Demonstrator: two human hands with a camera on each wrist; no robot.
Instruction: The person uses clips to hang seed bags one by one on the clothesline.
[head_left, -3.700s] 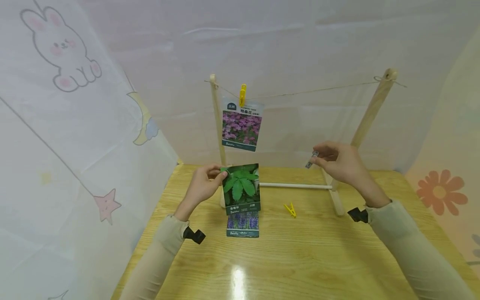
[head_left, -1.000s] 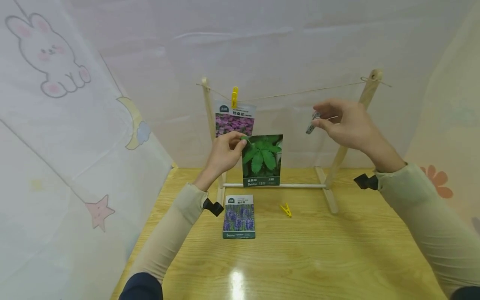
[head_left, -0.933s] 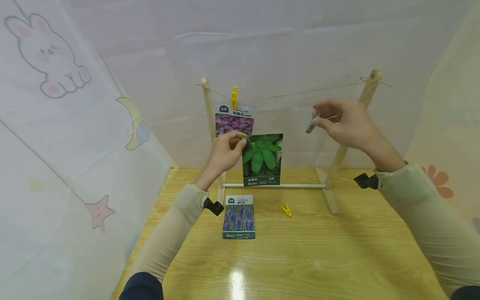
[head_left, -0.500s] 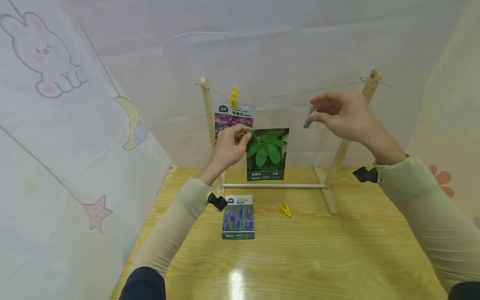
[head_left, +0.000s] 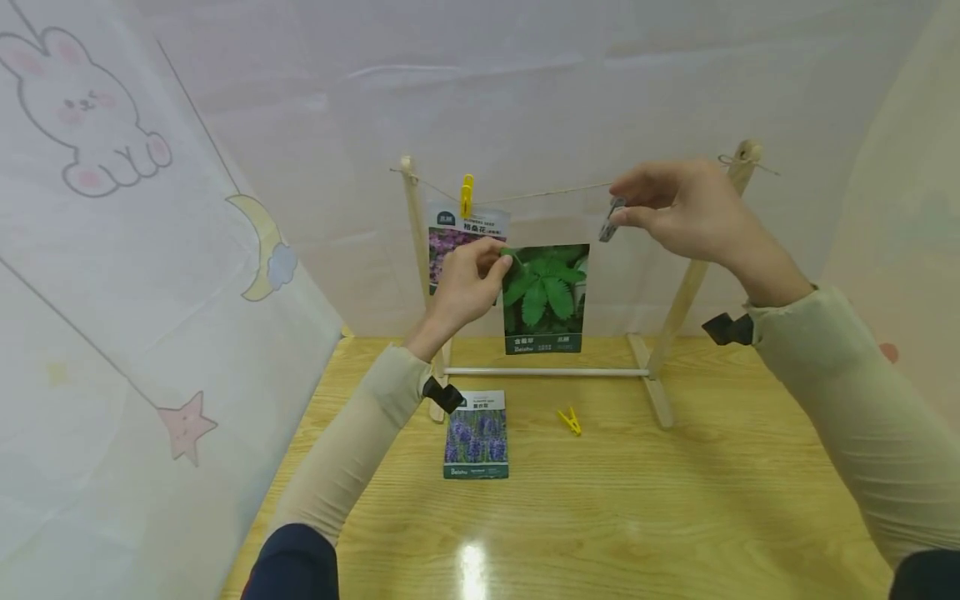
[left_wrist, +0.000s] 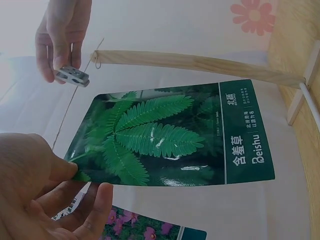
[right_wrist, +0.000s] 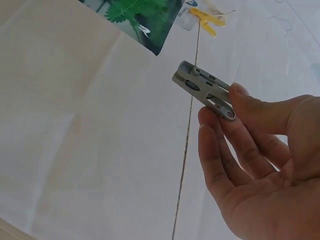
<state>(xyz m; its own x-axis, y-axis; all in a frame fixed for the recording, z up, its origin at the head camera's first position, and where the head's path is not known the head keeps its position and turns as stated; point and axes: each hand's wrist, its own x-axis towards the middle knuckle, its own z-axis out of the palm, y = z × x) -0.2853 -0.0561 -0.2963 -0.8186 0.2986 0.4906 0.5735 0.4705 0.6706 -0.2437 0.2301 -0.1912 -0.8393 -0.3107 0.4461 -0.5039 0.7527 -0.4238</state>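
My left hand pinches the upper left corner of a green seed packet with a fern-like leaf on it. The packet hangs upright in the air, its top edge below the string. Between thumb and fingertips my right hand pinches a grey clothespin, just right of and above the packet. The clothespin's jaws look closed in the right wrist view. Behind my left hand, a pink-flower seed packet hangs from the string by a yellow clothespin; my hand and the green packet partly cover it.
The string runs between two posts of a wooden stand, joined low down by a pale rod. A purple-flower seed packet and another yellow clothespin lie on the wooden table. Printed fabric surrounds the table.
My left hand has carried the green packet up and rightward, from above the purple packet to near the string. My right hand has risen with the grey clothespin and lately drifted left.
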